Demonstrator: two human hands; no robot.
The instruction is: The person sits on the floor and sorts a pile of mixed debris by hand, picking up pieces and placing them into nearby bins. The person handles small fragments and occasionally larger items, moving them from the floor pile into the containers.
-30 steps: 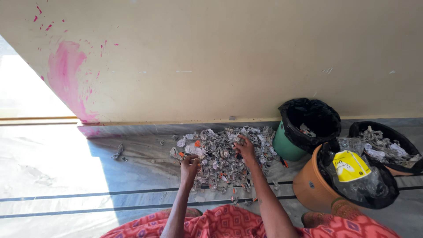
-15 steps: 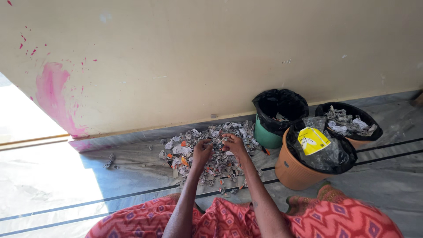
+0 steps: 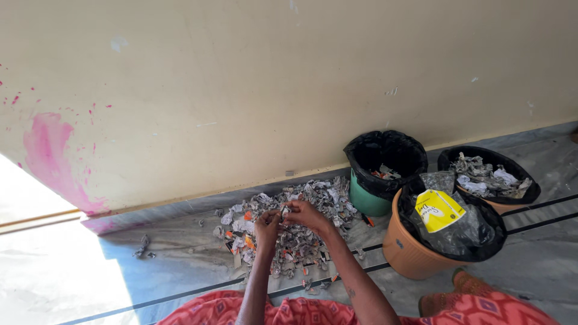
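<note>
A heap of crumpled grey, white and orange paper scraps (image 3: 319,201) lies on the floor against the wall. My left hand (image 3: 267,227) and my right hand (image 3: 305,215) are raised just over the heap, fingertips meeting on one small crumpled scrap (image 3: 285,210). Both hands pinch it between them. My forearms reach out over a red patterned garment (image 3: 313,312) at the frame's bottom.
Three bins lined with black bags stand to the right: a green one (image 3: 365,200), an orange one (image 3: 415,251) holding clear plastic and a yellow packet (image 3: 438,210), and a far one (image 3: 489,171) with crumpled paper. A few stray scraps (image 3: 142,247) lie left. Pink stains mark the wall (image 3: 51,156).
My right hand lifted from the far side of the heap and came back toward my left hand. The two hands now meet on one scrap. The camera view shifted.
</note>
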